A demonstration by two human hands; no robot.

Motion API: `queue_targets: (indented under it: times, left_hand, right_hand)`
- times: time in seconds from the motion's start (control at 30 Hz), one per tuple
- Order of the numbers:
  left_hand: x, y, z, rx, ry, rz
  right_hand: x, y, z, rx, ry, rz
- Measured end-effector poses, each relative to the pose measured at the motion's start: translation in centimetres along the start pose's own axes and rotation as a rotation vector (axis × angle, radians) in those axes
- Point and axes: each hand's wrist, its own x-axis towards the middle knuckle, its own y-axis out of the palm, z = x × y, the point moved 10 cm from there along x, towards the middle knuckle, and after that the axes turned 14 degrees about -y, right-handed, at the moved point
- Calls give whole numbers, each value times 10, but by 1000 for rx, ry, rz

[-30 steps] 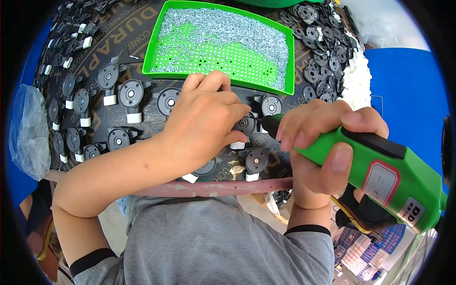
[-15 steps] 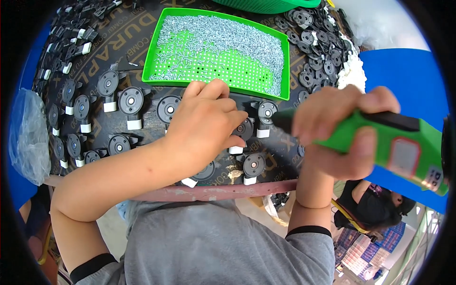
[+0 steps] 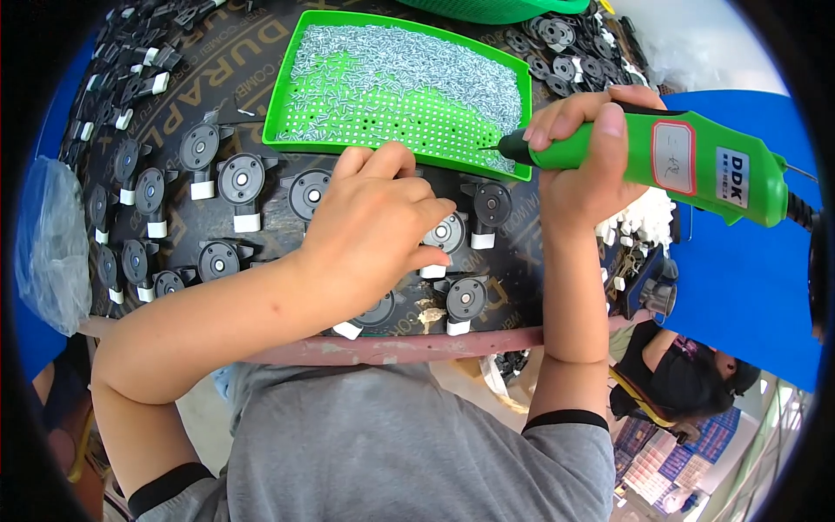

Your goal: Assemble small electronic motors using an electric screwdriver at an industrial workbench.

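The dark printed surface extends beneath the fingers of the left hand and the right hand. A green tray stands just beyond the left fingers. A green power screwdriver is gripped by the right hand — fingers wrapped around its body, the bit pointing leftward from them and appearing over the tray's near right corner. The left fingers are bent; thumb and forefinger hold one black disc part between their tips. Similar discs are arranged left of these fingers. A white end piece projects from the held part — beside the thumb tip. Small silver screws lie in the tray.
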Motion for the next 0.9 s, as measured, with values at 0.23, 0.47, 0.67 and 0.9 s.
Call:
queue_targets:
  times: [0.23, 0.47, 0.67, 0.9]
  left_hand:
    - [0, 1, 2, -7, -13, 2]
    - [0, -6, -4, -43, 30, -74]
    - [1, -3, 3, -37, -27, -19]
    - [2, -1, 1, -15, -3, -31]
  right_hand:
    - [1, -5, 9, 20, -59, -9]
    - [3, 20, 88, 357, -41, 174]
    - [-18, 39, 79, 208, 104, 279]
    - [-20, 41, 65, 242, 153, 254]
